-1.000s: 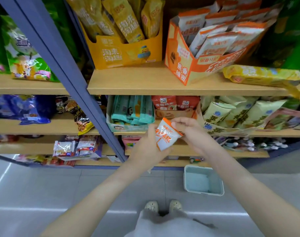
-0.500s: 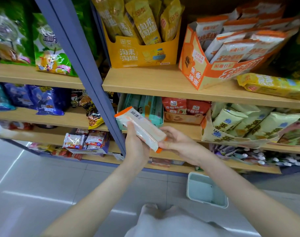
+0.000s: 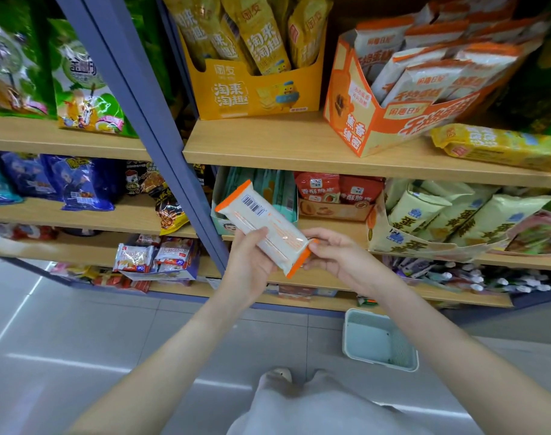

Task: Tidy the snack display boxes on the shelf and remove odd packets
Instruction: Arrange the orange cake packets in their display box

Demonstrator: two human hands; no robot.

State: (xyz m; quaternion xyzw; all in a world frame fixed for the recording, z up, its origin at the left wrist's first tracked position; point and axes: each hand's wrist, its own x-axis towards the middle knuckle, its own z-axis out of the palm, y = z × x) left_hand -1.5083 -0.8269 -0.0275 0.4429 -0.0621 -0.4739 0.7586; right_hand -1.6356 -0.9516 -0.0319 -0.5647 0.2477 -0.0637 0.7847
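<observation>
- A person is standing at the shelf (image 3: 267,142), both hands raised in front of the tier below its top board.
- The white packet (image 3: 274,229) with orange end seals is being held in mid-air, tilted, with its barcode side facing up and its upper end pointing toward the blue upright (image 3: 142,89).
- The left hand (image 3: 247,271) is gripping it from beneath, fingers wrapped round its lower half.
- The right hand (image 3: 340,257) is pinching the lower orange seal, fingers bent onto it.
- The orange display box (image 3: 374,124) is sitting askew on the board above and to the right of the hands, holding matching white-and-orange packets.
- The yellow display box (image 3: 255,95) is standing near its left side, square to the edge.
- A long yellow packet (image 3: 494,146) is lying flat just right of the orange box.
- A pale basket (image 3: 349,340) is sitting on the floor under the right forearm.
</observation>
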